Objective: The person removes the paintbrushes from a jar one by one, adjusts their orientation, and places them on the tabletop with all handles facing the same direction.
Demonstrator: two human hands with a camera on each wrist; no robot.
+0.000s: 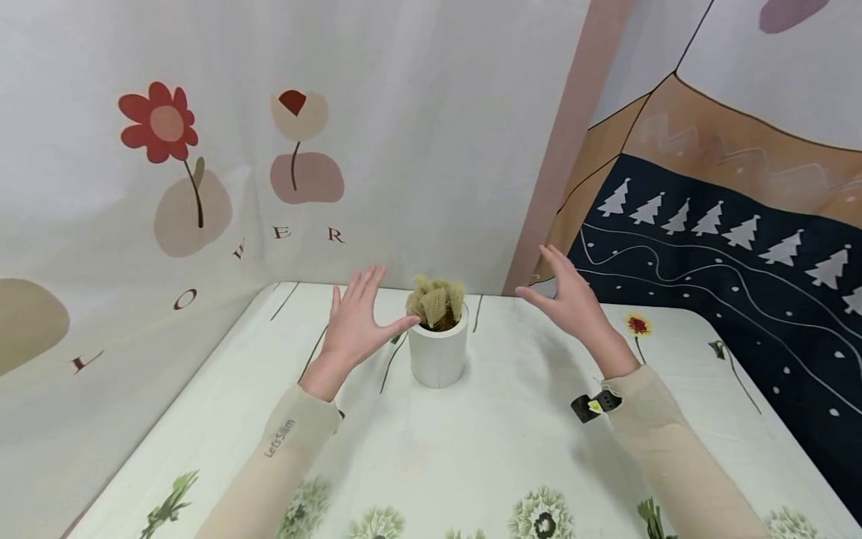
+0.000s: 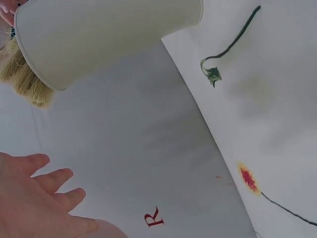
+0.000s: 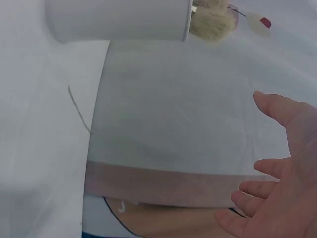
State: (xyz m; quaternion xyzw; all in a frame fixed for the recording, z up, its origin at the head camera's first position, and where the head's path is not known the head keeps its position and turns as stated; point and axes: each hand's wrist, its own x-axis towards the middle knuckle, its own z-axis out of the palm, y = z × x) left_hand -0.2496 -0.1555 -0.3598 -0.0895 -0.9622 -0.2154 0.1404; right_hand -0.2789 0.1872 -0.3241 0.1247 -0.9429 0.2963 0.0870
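A white cylindrical pot (image 1: 438, 359) stands upright on the table, with tan bristly tufts (image 1: 435, 301) sticking out of its top. To its left, my left hand (image 1: 357, 322) is raised with fingers spread, the thumb near the pot's rim in the head view. My right hand (image 1: 572, 303) hovers off to the right of the pot, thumb apart from the fingers. Neither hand holds anything. In the left wrist view the pot (image 2: 109, 39) appears above the spread fingers. The right wrist view shows the pot (image 3: 119, 20) apart from the open right hand (image 3: 292, 173).
A white flower-printed cloth (image 1: 498, 442) covers the table. Behind it hangs a pale curtain (image 1: 431, 150) with printed flowers and letters. At the right is a dark hanging (image 1: 673, 262) with white trees. A black strap (image 1: 595, 405) sits at the right wrist.
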